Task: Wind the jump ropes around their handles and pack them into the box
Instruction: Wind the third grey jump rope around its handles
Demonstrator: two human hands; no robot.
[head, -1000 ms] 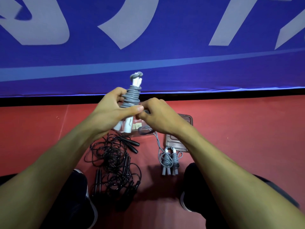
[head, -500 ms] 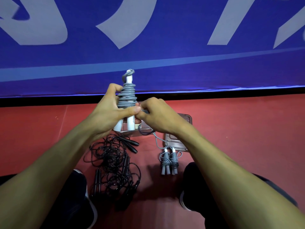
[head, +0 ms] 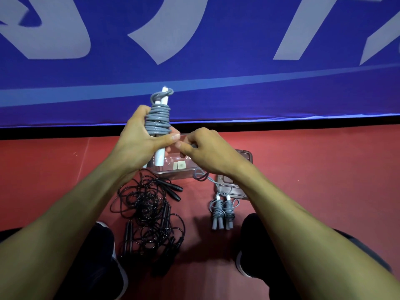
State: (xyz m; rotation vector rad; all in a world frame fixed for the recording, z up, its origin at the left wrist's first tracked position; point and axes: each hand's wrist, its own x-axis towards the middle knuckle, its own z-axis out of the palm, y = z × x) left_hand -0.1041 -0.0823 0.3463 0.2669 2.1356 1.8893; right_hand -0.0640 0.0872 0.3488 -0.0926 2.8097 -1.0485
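Jump rope (head: 158, 120), grey with white handles, stands upright in the left hand (head: 138, 144), whose fingers are curled around its coils. The right hand (head: 207, 152) pinches the loose grey end just beside it. Below, a clear box (head: 173, 169) on the red floor (head: 324, 180) holds two small tags. Its lid (head: 236, 187) lies beside. Two wound grey ropes (head: 223, 211) lie near; the black ropes (head: 149, 211) are tangled, their number unclear.
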